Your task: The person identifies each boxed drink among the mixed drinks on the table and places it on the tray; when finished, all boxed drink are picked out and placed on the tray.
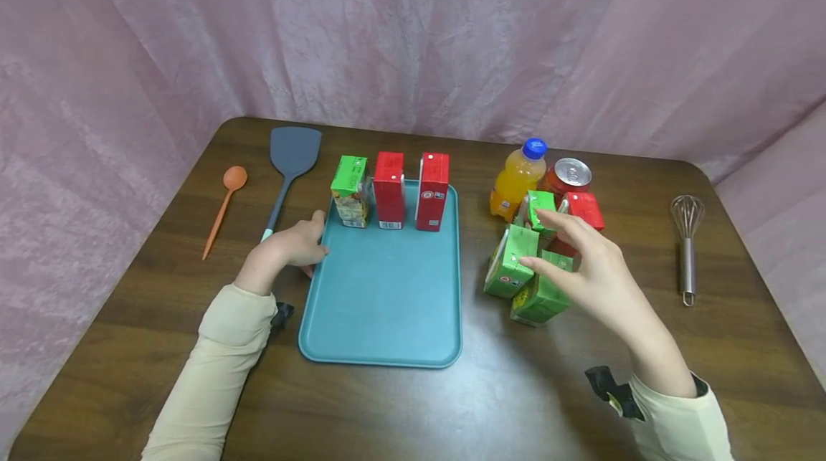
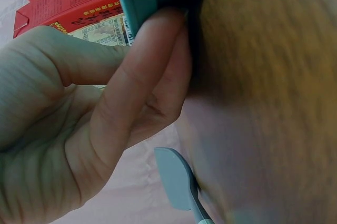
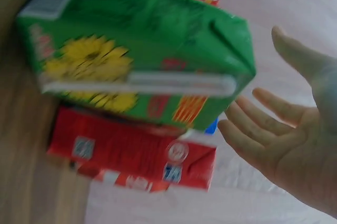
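Observation:
My left hand grips the left rim of the teal tray, with thumb and fingers at its edge in the left wrist view. On the tray's far end stand a green drink carton and two red drink cartons, one to the right. My right hand hovers beside a cluster of drinks, thumb and fingers spread and holding nothing. Nearest it are green cartons, one on the left and one in front, its yellow flower print showing in the right wrist view.
Behind those stand another green carton, a red carton, an orange drink bottle and a red can. A whisk lies at the right; a spatula and an orange spoon lie left. Pink curtain hangs behind the table.

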Available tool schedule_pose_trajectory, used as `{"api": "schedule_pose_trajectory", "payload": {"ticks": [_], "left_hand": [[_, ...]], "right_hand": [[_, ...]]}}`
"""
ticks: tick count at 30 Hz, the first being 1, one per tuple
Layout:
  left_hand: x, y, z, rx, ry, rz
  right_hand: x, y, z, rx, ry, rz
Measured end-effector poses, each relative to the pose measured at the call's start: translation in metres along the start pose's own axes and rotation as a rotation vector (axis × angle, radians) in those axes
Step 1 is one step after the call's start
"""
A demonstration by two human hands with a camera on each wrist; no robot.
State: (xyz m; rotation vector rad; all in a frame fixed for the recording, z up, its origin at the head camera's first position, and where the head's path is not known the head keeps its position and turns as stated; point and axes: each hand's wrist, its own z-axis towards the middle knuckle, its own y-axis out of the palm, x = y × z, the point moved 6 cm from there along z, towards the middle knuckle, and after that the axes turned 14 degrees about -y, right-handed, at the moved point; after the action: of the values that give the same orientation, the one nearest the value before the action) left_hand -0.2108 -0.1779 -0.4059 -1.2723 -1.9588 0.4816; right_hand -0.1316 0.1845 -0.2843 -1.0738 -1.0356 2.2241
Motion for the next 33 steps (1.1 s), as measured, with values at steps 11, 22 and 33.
{"api": "schedule_pose_trajectory", "payload": {"ticks": [11, 22, 33], "left_hand": [[-0.002, 0.0, -0.003, 0.003, 0.013, -0.01], [-0.002, -0.001, -0.003, -0.005, 0.006, 0.001], [0.0, -0.002, -0.001, -0.004, 0.016, 0.006]], "right_hand": [[0.024, 0.013, -0.035, -0.142, 0.02, 0.015], [0.038, 0.028, -0.037, -0.178, 0.107, 0.021], [0.018, 0.013, -0.045, -0.07, 0.029, -0.101]]}}
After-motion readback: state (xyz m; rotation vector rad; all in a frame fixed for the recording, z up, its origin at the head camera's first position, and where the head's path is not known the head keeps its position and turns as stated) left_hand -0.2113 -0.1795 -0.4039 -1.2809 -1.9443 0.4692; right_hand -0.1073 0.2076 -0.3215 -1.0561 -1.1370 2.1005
